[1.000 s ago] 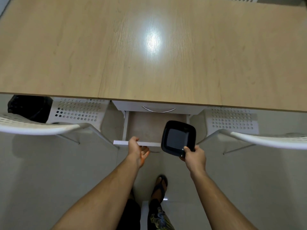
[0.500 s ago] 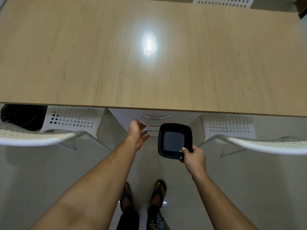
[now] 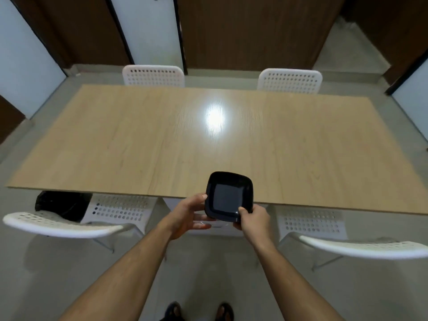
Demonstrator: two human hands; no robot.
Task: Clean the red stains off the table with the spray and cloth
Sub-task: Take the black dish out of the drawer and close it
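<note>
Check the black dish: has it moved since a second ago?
Yes. The black dish has come up from below the table's near edge and now overlaps it, with the left hand joining the right hand.

ok so the drawer's shut now, my left hand (image 3: 185,216) came off it and joined the right hand (image 3: 252,218) on the black dish (image 3: 228,196), raised over the table (image 3: 139,147) edge
</note>
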